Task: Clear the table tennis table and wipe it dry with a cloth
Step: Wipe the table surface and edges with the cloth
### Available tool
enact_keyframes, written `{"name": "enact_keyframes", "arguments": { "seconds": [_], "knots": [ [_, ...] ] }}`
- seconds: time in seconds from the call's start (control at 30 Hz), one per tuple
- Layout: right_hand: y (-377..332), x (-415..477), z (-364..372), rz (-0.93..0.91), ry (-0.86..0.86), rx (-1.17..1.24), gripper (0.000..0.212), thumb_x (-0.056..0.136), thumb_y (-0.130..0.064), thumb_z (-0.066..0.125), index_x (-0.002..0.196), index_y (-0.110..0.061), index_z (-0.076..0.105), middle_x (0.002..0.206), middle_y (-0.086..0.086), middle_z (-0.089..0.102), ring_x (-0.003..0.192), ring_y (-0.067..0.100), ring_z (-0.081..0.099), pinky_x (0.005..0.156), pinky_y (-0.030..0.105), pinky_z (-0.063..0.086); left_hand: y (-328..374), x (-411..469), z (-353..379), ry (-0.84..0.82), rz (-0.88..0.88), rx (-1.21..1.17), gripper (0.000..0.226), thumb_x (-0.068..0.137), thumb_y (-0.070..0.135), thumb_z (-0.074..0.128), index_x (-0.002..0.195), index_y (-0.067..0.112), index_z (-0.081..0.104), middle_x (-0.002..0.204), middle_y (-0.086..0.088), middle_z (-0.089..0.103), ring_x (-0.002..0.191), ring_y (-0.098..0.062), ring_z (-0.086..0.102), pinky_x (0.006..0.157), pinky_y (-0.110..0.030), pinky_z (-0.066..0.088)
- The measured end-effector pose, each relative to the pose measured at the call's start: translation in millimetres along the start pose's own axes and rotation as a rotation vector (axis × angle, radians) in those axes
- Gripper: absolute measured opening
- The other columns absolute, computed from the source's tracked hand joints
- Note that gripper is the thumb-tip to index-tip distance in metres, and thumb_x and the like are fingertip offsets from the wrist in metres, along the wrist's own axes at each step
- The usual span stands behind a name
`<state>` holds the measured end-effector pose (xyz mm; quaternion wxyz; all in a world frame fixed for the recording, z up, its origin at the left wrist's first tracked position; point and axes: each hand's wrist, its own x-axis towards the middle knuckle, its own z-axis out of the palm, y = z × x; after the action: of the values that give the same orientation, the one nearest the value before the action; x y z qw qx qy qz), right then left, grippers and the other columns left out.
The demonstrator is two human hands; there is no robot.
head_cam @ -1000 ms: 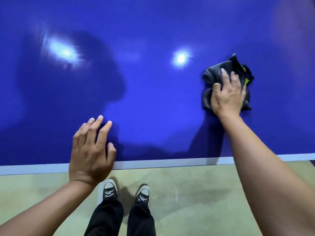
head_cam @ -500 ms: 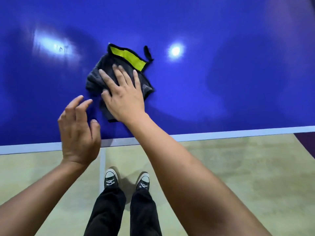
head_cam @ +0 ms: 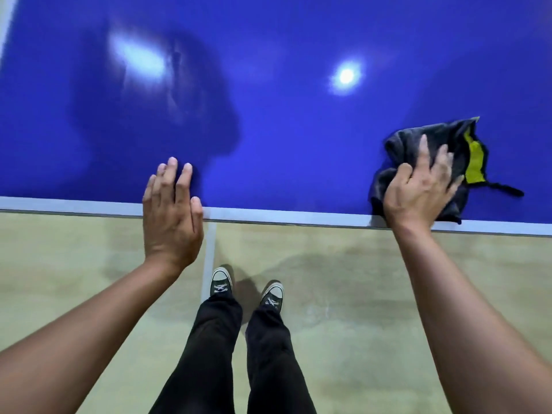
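Note:
The blue table tennis table (head_cam: 283, 138) fills the upper half of the view, its white edge line running across the middle. A dark grey cloth (head_cam: 403, 144) with a yellow patch lies bunched near the table's front edge at the right. My right hand (head_cam: 418, 189) presses flat on the cloth, fingers spread and fairly straight. My left hand (head_cam: 170, 213) rests on the table's front edge at the left, fingers straight, holding nothing.
Ceiling lights glare on the glossy table surface (head_cam: 346, 76). Beyond the near edge lies a greenish floor (head_cam: 358, 294) with my legs and dark sneakers (head_cam: 221, 283) standing close to the table.
My right hand has swept the cloth from the left of the table back to the right, close to the front edge. My left hand has flattened onto the edge.

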<state>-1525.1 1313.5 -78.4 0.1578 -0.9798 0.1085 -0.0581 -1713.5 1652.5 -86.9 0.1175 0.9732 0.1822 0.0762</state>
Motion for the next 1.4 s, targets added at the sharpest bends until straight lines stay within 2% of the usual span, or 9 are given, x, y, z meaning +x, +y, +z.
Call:
{"name": "enact_keyframes", "arguments": {
  "seconds": [0.13, 0.27, 0.4, 0.53, 0.8, 0.97, 1.23, 1.33, 1.4],
  "knots": [
    [-86.9, -90.4, 25.1, -0.199, -0.031, 0.012, 0.062, 0.098, -0.035, 0.037, 0.159, -0.024, 0.033, 0.165, 0.013, 0.027, 0.155, 0.028, 0.021, 0.125, 0.059, 0.007, -2.4, 2.3, -8.8, -0.040, -0.010, -0.072, 0.055, 0.101, 0.025, 0.032, 0.152, 0.006, 0.040, 0.161, -0.017, 0.031, 0.150, -0.035, 0.028, 0.124, -0.048, 0.020],
    [-172.0, -164.6, 43.9, -0.463, -0.116, 0.054, 0.064, 0.096, -0.035, 0.043, 0.159, -0.024, 0.035, 0.166, 0.012, 0.028, 0.155, 0.026, 0.023, 0.125, 0.058, 0.010, -12.9, 12.2, -21.5, -0.042, 0.032, -0.076, 0.048, 0.095, 0.012, 0.041, 0.141, 0.006, 0.054, 0.151, -0.017, 0.046, 0.136, -0.035, 0.046, 0.111, -0.045, 0.036],
    [-218.1, -175.8, 55.0, -0.692, -0.220, 0.074, 0.063, 0.096, -0.036, 0.045, 0.157, -0.027, 0.037, 0.163, 0.013, 0.033, 0.152, 0.028, 0.027, 0.124, 0.056, 0.014, -40.5, 30.1, -43.5, -0.015, 0.023, -0.086, 0.044, 0.090, 0.005, 0.042, 0.131, 0.003, 0.057, 0.135, -0.015, 0.056, 0.117, -0.030, 0.050, 0.103, -0.039, 0.038],
    [-247.7, -142.4, 72.8, -0.799, -0.211, 0.112, 0.059, 0.093, -0.036, 0.049, 0.152, -0.032, 0.047, 0.157, 0.011, 0.042, 0.147, 0.027, 0.035, 0.124, 0.052, 0.019, -96.1, 53.6, -55.9, -0.007, -0.071, -0.002, 0.045, 0.092, 0.015, 0.038, 0.132, 0.008, 0.057, 0.135, -0.011, 0.054, 0.118, -0.032, 0.052, 0.102, -0.040, 0.037],
    [-374.7, -82.1, 124.1, -0.623, -0.208, -0.006, 0.065, 0.098, -0.059, 0.034, 0.159, -0.038, 0.029, 0.168, 0.005, 0.022, 0.157, 0.020, 0.012, 0.125, 0.054, 0.002, -192.8, 141.1, -66.0, 0.013, -0.051, -0.007, 0.044, 0.094, 0.023, 0.036, 0.130, 0.008, 0.059, 0.140, -0.014, 0.052, 0.123, -0.036, 0.050, 0.102, -0.046, 0.038],
    [-431.0, -31.1, 143.0, -0.491, -0.236, -0.040, 0.067, 0.099, -0.062, 0.031, 0.161, -0.040, 0.018, 0.171, 0.002, 0.011, 0.157, 0.017, 0.002, 0.125, 0.052, -0.008, -237.4, 207.6, -69.5, 0.038, -0.018, -0.028, 0.046, 0.094, 0.025, 0.037, 0.131, 0.007, 0.057, 0.142, -0.016, 0.049, 0.123, -0.039, 0.050, 0.103, -0.048, 0.038],
    [-478.4, 58.1, 164.2, -0.391, -0.222, -0.036, 0.061, 0.102, -0.055, 0.032, 0.160, -0.041, 0.020, 0.170, 0.000, 0.014, 0.157, 0.015, 0.005, 0.126, 0.050, -0.007, -280.4, 305.2, -66.3, 0.008, 0.029, -0.020, 0.053, 0.096, 0.030, 0.033, 0.139, 0.007, 0.052, 0.145, -0.020, 0.046, 0.122, -0.043, 0.049, 0.100, -0.055, 0.042],
    [-489.2, 122.7, 177.7, -0.430, -0.208, -0.036, 0.059, 0.102, -0.052, 0.036, 0.159, -0.040, 0.027, 0.169, 0.002, 0.020, 0.156, 0.017, 0.012, 0.126, 0.050, -0.004, -291.4, 341.6, -61.3, -0.014, 0.027, -0.037, 0.055, 0.098, 0.033, 0.031, 0.144, 0.008, 0.048, 0.148, -0.021, 0.043, 0.128, -0.043, 0.047, 0.105, -0.055, 0.041],
    [-500.8, 173.1, 187.4, -0.377, -0.191, -0.034, 0.058, 0.102, -0.051, 0.037, 0.158, -0.039, 0.030, 0.168, 0.003, 0.022, 0.156, 0.018, 0.015, 0.126, 0.050, -0.002, -295.7, 351.9, -56.7, -0.016, 0.006, -0.037, 0.056, 0.099, 0.033, 0.031, 0.146, 0.008, 0.047, 0.150, -0.020, 0.042, 0.133, -0.041, 0.045, 0.109, -0.052, 0.039]
  ]
}}
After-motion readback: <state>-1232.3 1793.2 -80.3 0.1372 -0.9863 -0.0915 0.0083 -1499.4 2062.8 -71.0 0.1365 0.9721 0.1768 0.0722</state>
